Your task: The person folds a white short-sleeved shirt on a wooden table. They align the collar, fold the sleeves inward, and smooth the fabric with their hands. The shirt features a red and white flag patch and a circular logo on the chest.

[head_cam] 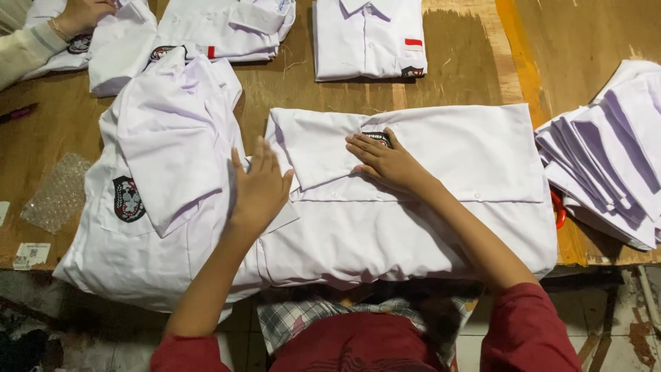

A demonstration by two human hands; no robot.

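A white shirt [454, 179] lies partly folded on the wooden table in front of me, one sleeve turned across its chest. My right hand [385, 162] presses flat on that sleeve, beside a dark round badge. My left hand [260, 189] hovers with fingers spread at the shirt's left edge, next to a pile of unfolded white shirts [162, 172] bearing a dark badge. Neither hand grips anything.
A folded white shirt [368, 38] and another [227, 27] lie at the table's far side. A stack of white cloth [609, 158] sits at right. Another person's hand [79, 15] rests on a shirt at top left. Bubble wrap [58, 193] lies at left.
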